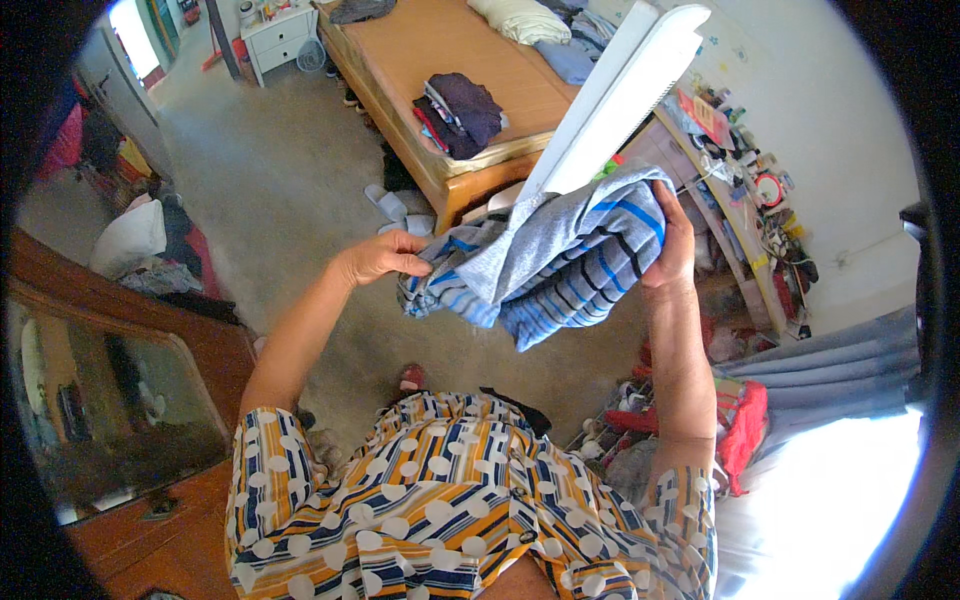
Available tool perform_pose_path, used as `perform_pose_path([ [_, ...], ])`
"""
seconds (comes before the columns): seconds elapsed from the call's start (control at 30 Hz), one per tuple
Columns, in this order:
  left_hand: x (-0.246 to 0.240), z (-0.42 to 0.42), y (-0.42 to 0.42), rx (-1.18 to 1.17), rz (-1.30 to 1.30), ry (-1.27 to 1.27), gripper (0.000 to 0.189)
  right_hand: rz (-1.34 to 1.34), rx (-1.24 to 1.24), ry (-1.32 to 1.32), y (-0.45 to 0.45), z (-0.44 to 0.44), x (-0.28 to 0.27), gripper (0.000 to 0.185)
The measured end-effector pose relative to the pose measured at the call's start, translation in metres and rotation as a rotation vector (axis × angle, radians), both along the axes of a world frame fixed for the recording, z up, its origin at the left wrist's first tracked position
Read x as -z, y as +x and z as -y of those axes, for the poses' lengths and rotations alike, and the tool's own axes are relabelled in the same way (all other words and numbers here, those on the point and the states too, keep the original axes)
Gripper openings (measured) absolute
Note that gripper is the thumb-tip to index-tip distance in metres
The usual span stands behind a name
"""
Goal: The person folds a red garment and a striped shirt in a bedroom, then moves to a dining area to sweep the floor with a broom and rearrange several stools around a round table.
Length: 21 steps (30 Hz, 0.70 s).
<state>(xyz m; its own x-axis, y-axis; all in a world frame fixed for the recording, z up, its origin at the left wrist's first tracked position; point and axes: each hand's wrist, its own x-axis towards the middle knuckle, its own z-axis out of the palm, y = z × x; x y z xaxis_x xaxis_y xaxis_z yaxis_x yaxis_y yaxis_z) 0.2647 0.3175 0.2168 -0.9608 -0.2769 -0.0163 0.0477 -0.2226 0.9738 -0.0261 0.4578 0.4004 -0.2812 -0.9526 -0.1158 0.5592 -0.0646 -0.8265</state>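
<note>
A grey knit garment (577, 255) with blue and black stripes hangs bunched in the air between my two hands. My left hand (386, 259) pinches its left end between thumb and fingers. At the upper right of the cloth, my right hand (673, 236) grips the other end, its fingers partly hidden by the fabric. Beyond the garment, a pile of folded dark clothes (461, 112) rests on the near corner of the bed (420, 45). The garment's exact kind is hard to tell in its folds.
A tall white panel (600, 112) rises just behind the garment. Slippers (394, 206) lie on the floor by the bed. On the right stands a cluttered desk (739, 247); at left, a wooden cabinet with a mirror (112, 405). A red bag (742, 435) lies near the curtain (840, 367).
</note>
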Motion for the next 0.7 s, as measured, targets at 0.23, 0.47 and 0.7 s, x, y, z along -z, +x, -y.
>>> perform_pose_path([
  [0.23, 0.122, -0.112, -0.054, -0.278, 0.131, 1.393, 0.03, 0.031, 0.235, 0.474, 0.013, -0.013, 0.103, 0.034],
  [0.47, 0.089, -0.113, -0.038, -0.019, 0.176, 0.707, 0.038, 0.036, 0.283, 0.521, -0.021, -0.036, 0.133, 0.034],
  [0.7, 0.04, -0.043, -0.038, -0.508, -0.095, 0.807, 0.033, 0.073, 0.189, 0.332, 0.013, -0.045, 0.106, 0.032],
])
